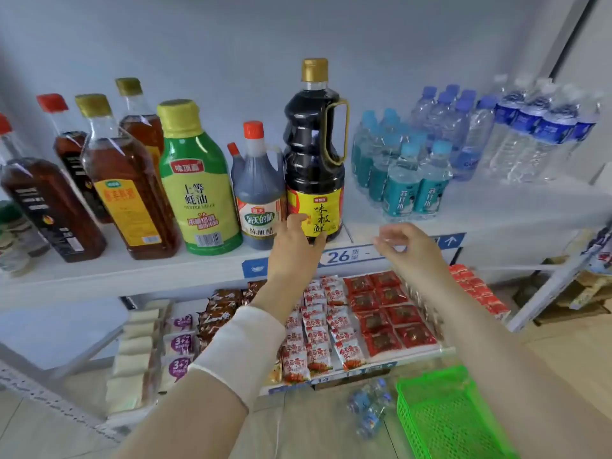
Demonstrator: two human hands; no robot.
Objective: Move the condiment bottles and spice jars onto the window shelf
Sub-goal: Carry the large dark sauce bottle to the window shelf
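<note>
Head view: left hand (291, 250) curls round soy sauce bottle (313, 154) base at shelf (132, 273) front edge, probably steadying it; right hand (405, 241) loosely curled, empty.

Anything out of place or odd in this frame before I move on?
Yes. What look like a few small water bottles lie on the floor beside the green basket, below the shelves, not with the other water packs on the upper shelf. Nothing looks spilled; the condiment bottles stand upright.
</note>
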